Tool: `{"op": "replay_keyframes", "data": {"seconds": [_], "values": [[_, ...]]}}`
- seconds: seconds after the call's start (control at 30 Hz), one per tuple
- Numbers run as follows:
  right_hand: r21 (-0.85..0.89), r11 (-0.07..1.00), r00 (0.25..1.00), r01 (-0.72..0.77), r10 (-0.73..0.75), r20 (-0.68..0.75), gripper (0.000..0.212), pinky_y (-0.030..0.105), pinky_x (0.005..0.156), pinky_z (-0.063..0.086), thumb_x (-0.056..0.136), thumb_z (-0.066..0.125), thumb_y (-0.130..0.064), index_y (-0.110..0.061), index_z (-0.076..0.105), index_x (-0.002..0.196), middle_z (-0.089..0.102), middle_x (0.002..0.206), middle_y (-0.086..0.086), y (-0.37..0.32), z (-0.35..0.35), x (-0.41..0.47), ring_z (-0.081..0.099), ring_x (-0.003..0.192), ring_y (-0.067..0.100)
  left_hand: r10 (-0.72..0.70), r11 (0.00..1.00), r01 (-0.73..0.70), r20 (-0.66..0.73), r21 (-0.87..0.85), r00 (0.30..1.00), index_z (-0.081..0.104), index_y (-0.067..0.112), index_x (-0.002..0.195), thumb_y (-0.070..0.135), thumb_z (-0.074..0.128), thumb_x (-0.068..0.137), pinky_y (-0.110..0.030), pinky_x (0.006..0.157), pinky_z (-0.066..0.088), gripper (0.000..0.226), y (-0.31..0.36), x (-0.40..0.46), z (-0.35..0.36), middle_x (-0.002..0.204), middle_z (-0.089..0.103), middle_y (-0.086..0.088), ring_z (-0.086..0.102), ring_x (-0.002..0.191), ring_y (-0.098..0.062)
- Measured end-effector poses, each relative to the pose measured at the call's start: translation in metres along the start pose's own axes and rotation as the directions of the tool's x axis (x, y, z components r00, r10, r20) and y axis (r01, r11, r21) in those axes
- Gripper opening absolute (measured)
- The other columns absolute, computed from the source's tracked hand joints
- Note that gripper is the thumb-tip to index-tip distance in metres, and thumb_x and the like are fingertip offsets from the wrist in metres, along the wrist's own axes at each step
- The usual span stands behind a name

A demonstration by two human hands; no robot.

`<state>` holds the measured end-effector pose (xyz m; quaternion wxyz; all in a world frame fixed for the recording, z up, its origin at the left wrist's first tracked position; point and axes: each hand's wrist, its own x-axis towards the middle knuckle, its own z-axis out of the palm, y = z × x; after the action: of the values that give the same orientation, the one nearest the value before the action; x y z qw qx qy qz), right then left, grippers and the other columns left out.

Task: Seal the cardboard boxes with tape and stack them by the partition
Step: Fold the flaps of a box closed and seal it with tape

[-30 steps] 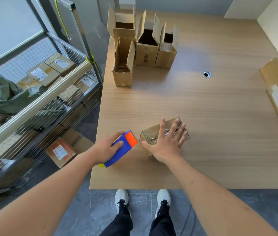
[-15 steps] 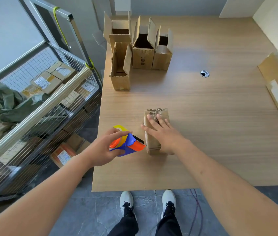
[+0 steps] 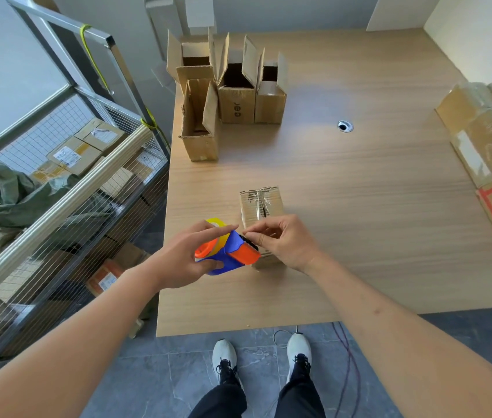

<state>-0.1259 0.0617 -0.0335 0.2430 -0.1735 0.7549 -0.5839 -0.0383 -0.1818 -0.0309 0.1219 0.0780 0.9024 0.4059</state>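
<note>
On the table (image 3: 359, 206), the box (image 3: 261, 203) lies just beyond the right hand (image 3: 284, 242).

single head-worn wide-angle view, looking forward and steeply down, close over table (image 3: 359, 206) edge

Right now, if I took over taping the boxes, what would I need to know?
Left hand holds the blue-and-orange tape dispenser above the table.
Right hand pinches at the dispenser's cutter end, likely pulling the tape end free.
The small box stands just behind the hands, flaps shut, with some tape on its near end already.
Four open boxes wait at the far left of the table, not taped.
Taped boxes lie at the right edge.
Left to do: finish this box, tape the four, stack them all.
</note>
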Motion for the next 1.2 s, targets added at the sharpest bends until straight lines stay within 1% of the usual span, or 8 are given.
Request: {"op": "replay_keyframes", "data": {"seconds": [0.13, 0.27, 0.43, 0.63, 0.8, 0.97, 1.07, 1.2], "values": [[0.113, 0.993, 0.991, -0.028, 0.042, -0.126, 0.005, 0.034, 0.076, 0.062, 0.089, 0.077, -0.008, -0.008, 0.080, 0.093, 0.079, 0.091, 0.004, 0.008, 0.002, -0.013, 0.074, 0.083, 0.019, 0.021, 0.998, -0.024, 0.054, 0.050, 0.998, 0.031, 0.062, 0.150, 0.025, 0.073, 0.094, -0.034, 0.098, 0.043, 0.079, 0.012, 0.000, 0.004, 0.117, 0.052, 0.013, 0.051, 0.112, -0.011], [0.109, 0.989, 0.957, -0.103, 0.128, -0.259, 0.008, 0.027, 0.066, 0.058, 0.087, 0.077, -0.007, -0.012, 0.081, 0.085, 0.077, 0.079, 0.006, 0.025, 0.003, -0.031, 0.067, 0.068, 0.011, 0.043, 0.991, -0.062, 0.153, 0.117, 0.987, 0.020, 0.067, 0.150, 0.036, 0.057, 0.103, -0.027, 0.089, 0.039, 0.067, 0.023, -0.005, 0.015, 0.105, 0.047, 0.010, 0.047, 0.099, -0.006], [0.129, 0.977, 0.879, -0.170, 0.210, -0.429, 0.012, 0.025, 0.051, 0.053, 0.087, 0.079, -0.009, -0.016, 0.080, 0.076, 0.072, 0.065, 0.005, 0.045, -0.026, -0.055, 0.054, 0.045, 0.013, -0.086, 0.989, 0.060, 0.201, 0.135, 0.976, 0.022, 0.072, 0.145, 0.037, 0.053, 0.105, -0.038, 0.093, 0.044, 0.062, 0.005, -0.023, 0.008, 0.106, 0.050, 0.007, 0.051, 0.097, -0.009], [0.047, 0.952, 0.782, -0.304, 0.277, -0.558, 0.017, 0.038, 0.063, 0.059, 0.087, 0.080, -0.020, -0.031, 0.077, 0.074, 0.076, 0.071, -0.009, 0.064, -0.035, -0.055, 0.057, 0.046, 0.007, -0.179, 0.975, 0.146, 0.208, 0.167, 0.962, 0.020, 0.077, 0.141, 0.043, 0.045, 0.107, -0.032, 0.084, 0.040, 0.055, 0.008, -0.009, 0.014, 0.104, 0.051, 0.005, 0.050, 0.095, -0.009], [-0.055, 0.931, 0.785, -0.361, 0.271, -0.556, 0.024, 0.020, 0.078, 0.053, 0.086, 0.080, -0.025, -0.038, 0.074, 0.067, 0.073, 0.071, -0.022, 0.076, -0.029, -0.047, 0.067, 0.070, -0.008, -0.274, 0.927, 0.195, 0.221, 0.322, 0.936, 0.016, 0.068, 0.149, 0.046, 0.035, 0.108, -0.035, 0.083, 0.036, 0.050, 0.010, 0.008, 0.020, 0.100, 0.048, 0.006, 0.047, 0.096, -0.013], [0.002, 0.946, 0.802, -0.325, 0.277, -0.529, 0.010, 0.016, 0.076, 0.049, 0.085, 0.082, -0.023, -0.030, 0.080, 0.079, 0.075, 0.075, -0.019, 0.083, -0.032, -0.038, 0.070, 0.078, -0.006, -0.302, 0.913, 0.218, 0.212, 0.345, 0.930, 0.017, 0.065, 0.151, 0.045, 0.033, 0.109, -0.038, 0.088, 0.037, 0.050, 0.008, 0.012, 0.024, 0.101, 0.049, 0.005, 0.048, 0.097, -0.015], [0.012, 0.949, 0.818, -0.316, 0.279, -0.503, 0.003, 0.017, 0.078, 0.049, 0.088, 0.080, -0.022, -0.025, 0.082, 0.088, 0.077, 0.079, -0.015, 0.089, -0.032, -0.036, 0.070, 0.079, -0.005, -0.318, 0.914, 0.240, 0.212, 0.328, 0.924, 0.019, 0.065, 0.150, 0.044, 0.034, 0.109, -0.037, 0.086, 0.035, 0.049, 0.006, 0.015, 0.026, 0.101, 0.049, 0.005, 0.048, 0.096, -0.015], [-0.044, 0.936, 0.834, -0.348, 0.288, -0.471, 0.014, 0.027, 0.084, 0.051, 0.096, 0.070, -0.028, -0.026, 0.079, 0.106, 0.077, 0.095, -0.012, 0.093, -0.027, -0.028, 0.064, 0.074, -0.001, -0.338, 0.913, 0.261, 0.222, 0.314, 0.915, 0.020, 0.066, 0.149, 0.043, 0.035, 0.108, -0.040, 0.090, 0.038, 0.049, 0.007, 0.019, 0.025, 0.104, 0.049, 0.006, 0.048, 0.100, -0.016]]}}
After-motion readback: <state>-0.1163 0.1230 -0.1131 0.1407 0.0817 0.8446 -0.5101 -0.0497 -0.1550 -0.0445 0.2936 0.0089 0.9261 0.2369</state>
